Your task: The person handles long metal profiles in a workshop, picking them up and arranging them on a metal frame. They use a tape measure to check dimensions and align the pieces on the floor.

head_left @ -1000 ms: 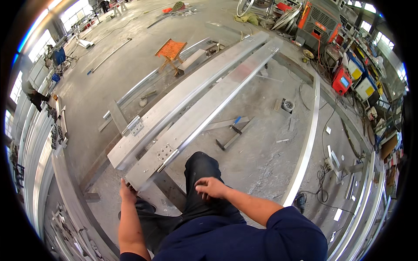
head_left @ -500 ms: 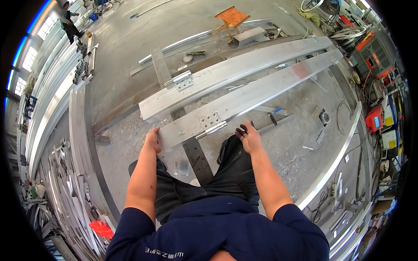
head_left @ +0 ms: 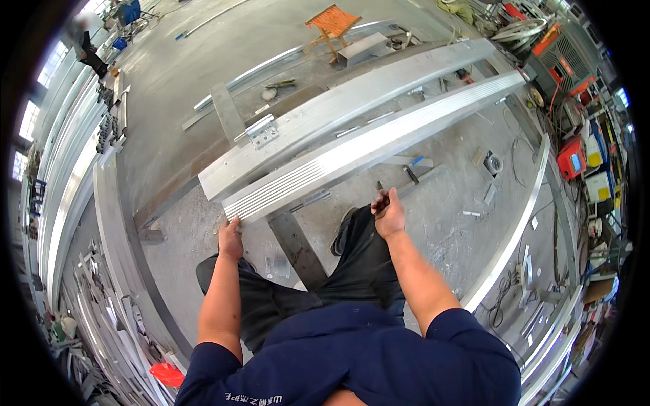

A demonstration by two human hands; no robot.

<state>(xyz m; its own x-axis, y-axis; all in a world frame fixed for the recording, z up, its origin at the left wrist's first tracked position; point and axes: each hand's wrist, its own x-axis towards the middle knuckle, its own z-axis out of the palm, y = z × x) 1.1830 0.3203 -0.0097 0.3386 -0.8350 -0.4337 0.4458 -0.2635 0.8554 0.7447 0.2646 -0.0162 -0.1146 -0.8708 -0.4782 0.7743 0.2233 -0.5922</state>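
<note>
A long silver aluminium profile (head_left: pixel 352 152) lies slantwise in front of me with a ribbed face up. My left hand (head_left: pixel 231 238) grips its near left end, fingertips over the edge. Below its near side a metal hinge (head_left: pixel 313 198) partly shows. My right hand (head_left: pixel 388 214) is raised off the profile, right of my knee, fingers curled. A thin dark piece sticks up from these fingers; its kind I cannot make out. Behind lies a second aluminium profile (head_left: pixel 325 111), carrying a hinge with a perforated plate (head_left: pixel 263 132).
A dark steel crossbar (head_left: pixel 298 250) runs under the profiles between my legs. A clamp with a blue part (head_left: pixel 414 166) lies to the right. An orange folding stool (head_left: pixel 333 21) stands beyond. Stacked profiles (head_left: pixel 71 196) line the left; a red device (head_left: pixel 573 159) stands at right.
The near profile has been turned over: its flat face with holes was up, now the ribbed face is. Its hinge has gone lower. My left hand keeps the end; my head view has shifted slightly.
</note>
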